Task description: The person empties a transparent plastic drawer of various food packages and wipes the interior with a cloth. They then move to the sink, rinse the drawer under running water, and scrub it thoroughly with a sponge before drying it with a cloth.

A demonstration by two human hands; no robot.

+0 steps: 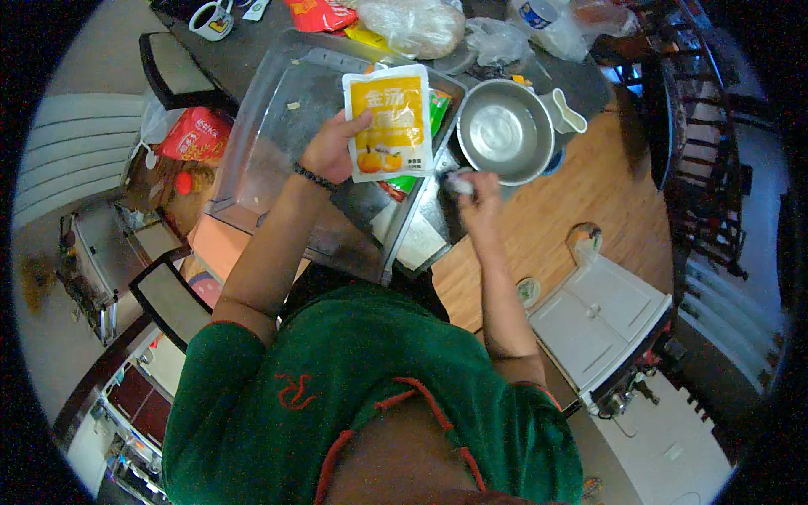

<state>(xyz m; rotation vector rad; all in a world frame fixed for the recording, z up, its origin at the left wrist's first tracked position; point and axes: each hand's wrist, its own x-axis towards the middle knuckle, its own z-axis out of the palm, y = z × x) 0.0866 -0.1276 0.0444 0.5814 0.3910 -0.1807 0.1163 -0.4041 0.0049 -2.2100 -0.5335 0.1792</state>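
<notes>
My left hand [330,151] grips the near left edge of a yellow and white food pouch [391,130], thumb on its front. The pouch is held up over a clear plastic bin [244,181], and its printed side faces me. Partly hidden behind it, a green packet [438,111] lies at the bin's right side. My right hand [481,202] is closed just right of the bin, its fingers round a small pale thing [459,183] too blurred to name. Directly beyond that hand stands a steel pot [505,126] with a cream handle [571,114]; its inside looks bare.
Plastic bags [412,25] and a red packet [320,13] lie along the table's far side, with a mug [210,21] at far left. A white cabinet [598,311] stands on the right. Chairs [181,71] are at the left, beside a red bag [195,135].
</notes>
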